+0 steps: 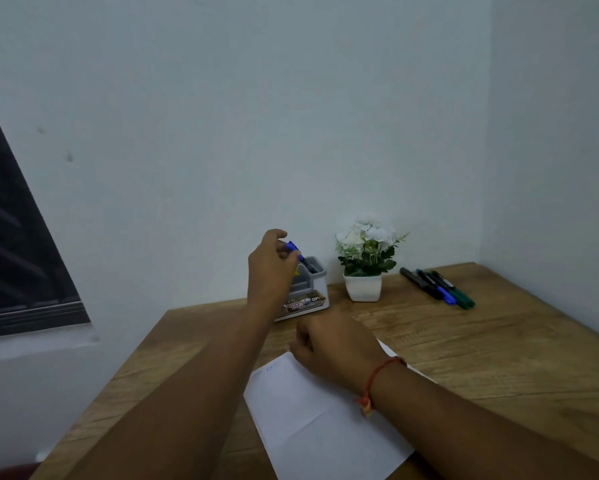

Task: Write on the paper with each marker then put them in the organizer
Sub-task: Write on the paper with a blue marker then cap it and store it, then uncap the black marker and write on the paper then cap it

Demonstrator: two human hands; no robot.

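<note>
Two hands, one blue marker
Your outstretched left hand pinches it, tilted, lower end down-right in the organizer; right hand rests loosely curled on the paper.

Matt grained wood table, smooth white paper, glossy plastic organizer.

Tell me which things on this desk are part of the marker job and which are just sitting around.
Job: blue marker in the left hand, organizer, paper under the right hand, three loose markers.
Just there: potted flowers, dark panel on the left wall.
</note>
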